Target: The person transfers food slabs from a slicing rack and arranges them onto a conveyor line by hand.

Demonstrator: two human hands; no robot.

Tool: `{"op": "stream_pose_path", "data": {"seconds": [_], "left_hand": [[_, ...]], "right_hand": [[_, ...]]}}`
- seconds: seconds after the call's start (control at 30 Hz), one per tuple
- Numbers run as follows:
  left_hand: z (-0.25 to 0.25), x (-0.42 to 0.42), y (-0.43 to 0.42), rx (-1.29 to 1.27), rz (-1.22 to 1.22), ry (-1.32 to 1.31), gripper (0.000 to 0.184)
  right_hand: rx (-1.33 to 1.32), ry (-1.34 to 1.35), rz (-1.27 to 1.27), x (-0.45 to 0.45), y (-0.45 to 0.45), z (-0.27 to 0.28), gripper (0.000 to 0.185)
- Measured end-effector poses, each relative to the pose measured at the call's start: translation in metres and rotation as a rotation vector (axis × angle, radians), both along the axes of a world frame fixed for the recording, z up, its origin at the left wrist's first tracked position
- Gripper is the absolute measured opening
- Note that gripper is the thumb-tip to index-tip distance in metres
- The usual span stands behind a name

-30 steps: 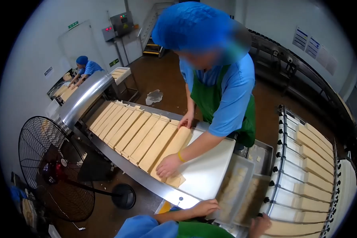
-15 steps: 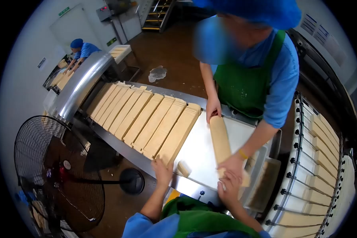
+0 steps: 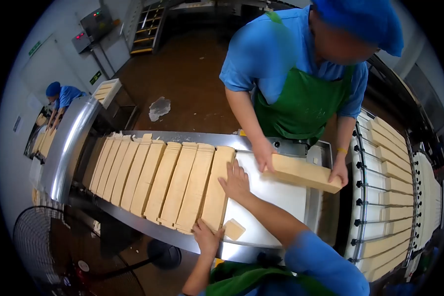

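Note:
Long pale slabs (image 3: 163, 172) lie side by side across a metal-edged conveyor table. My left hand (image 3: 207, 239) touches the near end of the rightmost slab (image 3: 216, 195), its fingers apart. Farther along the same slab, my right hand (image 3: 236, 181) rests against its right side with fingers spread. A small square piece (image 3: 234, 229) lies on the white surface (image 3: 261, 217) beside my left hand. Opposite me, a co-worker (image 3: 301, 93) holds another long slab (image 3: 301, 172) in both hands above the right end of the table.
At the right, a rack (image 3: 360, 197) carries more slabs on white sheeting. A black fan (image 3: 44, 246) stands at the lower left. Another person (image 3: 61, 96) works beyond the curved metal cover (image 3: 74, 148). Metal trays (image 3: 323, 150) sit by the table's right end.
My right hand has moved left from beside the co-worker's hand to the rightmost slab. The co-worker has lifted a slab and shifted it right. The view has turned.

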State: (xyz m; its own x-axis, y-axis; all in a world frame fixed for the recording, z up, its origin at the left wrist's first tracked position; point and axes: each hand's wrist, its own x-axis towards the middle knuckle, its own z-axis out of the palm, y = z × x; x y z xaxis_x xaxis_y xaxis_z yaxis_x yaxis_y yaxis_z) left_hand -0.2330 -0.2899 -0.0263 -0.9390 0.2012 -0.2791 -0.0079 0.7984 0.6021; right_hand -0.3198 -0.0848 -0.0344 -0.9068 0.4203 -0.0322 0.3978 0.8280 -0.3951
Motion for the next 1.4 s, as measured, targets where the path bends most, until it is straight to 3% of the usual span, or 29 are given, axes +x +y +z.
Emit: {"op": "stream_pose_path", "data": {"seconds": [0.03, 0.07, 0.13, 0.2, 0.27, 0.3, 0.33, 0.4, 0.6, 0.67, 0.73, 0.77, 0.83, 0.87, 0.93, 0.97, 1.0, 1.07, 1.2, 1.27, 1.33, 1.4], "left_hand": [[-0.01, 0.002, -0.003, -0.092, -0.103, 0.158, 0.094], [-0.02, 0.002, -0.006, -0.091, -0.117, 0.157, 0.094], [-0.016, -0.004, -0.004, -0.006, -0.119, -0.022, 0.095], [-0.022, -0.005, -0.006, -0.087, -0.199, -0.005, 0.099], [-0.021, -0.012, -0.001, -0.188, -0.21, -0.178, 0.105], [-0.065, -0.007, -0.013, -0.264, -0.342, -0.054, 0.11], [-0.019, -0.017, -0.002, -0.184, -0.288, -0.29, 0.111], [-0.05, -0.018, -0.008, -0.228, -0.34, -0.151, 0.113], [-0.039, 0.005, 0.054, 0.138, -0.464, -0.044, 0.092], [-0.034, 0.019, 0.074, 0.173, -0.505, 0.006, 0.086], [-0.021, 0.033, 0.106, 0.184, -0.538, 0.108, 0.078], [-0.024, 0.041, 0.119, 0.206, -0.572, 0.177, 0.069], [-0.013, 0.063, 0.144, 0.26, -0.627, 0.277, 0.069], [-0.004, 0.077, 0.159, 0.318, -0.62, 0.271, 0.068], [0.02, 0.105, 0.189, 0.333, -0.8, 0.319, 0.066], [0.031, 0.122, 0.2, 0.359, -0.807, 0.306, 0.066], [0.04, 0.139, 0.215, 0.402, -0.825, 0.287, 0.065], [0.055, 0.169, 0.239, 0.47, -0.898, 0.217, 0.073], [0.087, 0.228, 0.294, 0.677, -1.086, 0.14, 0.08], [0.094, 0.249, 0.315, 0.648, -1.152, 0.122, 0.083], [0.098, 0.265, 0.336, 0.66, -1.321, -0.052, 0.083], [0.095, 0.284, 0.348, 0.604, -1.339, -0.07, 0.086]], "right_hand": [[-0.006, -0.033, -0.026, -0.018, 0.005, 0.004, 0.071], [-0.014, -0.064, -0.052, -0.033, 0.008, 0.009, 0.07], [-0.047, -0.103, -0.09, -0.059, 0.012, 0.01, 0.072], [-0.081, -0.149, -0.134, -0.068, 0.009, 0.011, 0.073], [-0.168, -0.242, -0.126, -0.066, 0.012, 0.023, 0.078], [-0.18, -0.258, -0.159, -0.067, 0.014, 0.023, 0.078], [-0.188, -0.271, -0.209, -0.065, 0.02, 0.021, 0.079], [-0.286, -0.306, -0.308, -0.035, 0.036, 0.055, 0.078], [-0.402, -0.267, -0.753, 0.074, 0.109, 0.057, 0.085], [-0.065, -0.143, -0.794, 0.112, 0.13, 0.03, 0.089], [-0.176, -0.24, -0.846, 0.152, 0.15, 0.045, 0.093], [-0.296, 0.018, -1.049, 0.176, 0.159, 0.029, 0.097], [-0.361, 0.153, -1.147, 0.23, 0.177, 0.025, 0.106], [-0.461, 0.19, -1.211, 0.262, 0.179, 0.06, 0.106], [-0.216, 0.39, -1.282, 0.322, 0.196, 0.043, 0.1], [-0.388, 0.528, -1.255, 0.355, 0.194, 0.097, 0.091], [-0.214, 0.48, -1.367, 0.381, 0.204, 0.1, 0.081], [-0.165, 0.567, -1.443, 0.443, 0.228, 0.1, 0.076], [-0.099, 0.349, -1.565, 0.546, 0.27, 0.107, 0.074], [-0.122, 0.211, -1.568, 0.592, 0.296, 0.105, 0.072], [-0.075, -0.328, -1.426, 0.628, 0.324, 0.098, 0.067], [-0.018, -0.465, -1.336, 0.653, 0.35, 0.088, 0.06]]}}
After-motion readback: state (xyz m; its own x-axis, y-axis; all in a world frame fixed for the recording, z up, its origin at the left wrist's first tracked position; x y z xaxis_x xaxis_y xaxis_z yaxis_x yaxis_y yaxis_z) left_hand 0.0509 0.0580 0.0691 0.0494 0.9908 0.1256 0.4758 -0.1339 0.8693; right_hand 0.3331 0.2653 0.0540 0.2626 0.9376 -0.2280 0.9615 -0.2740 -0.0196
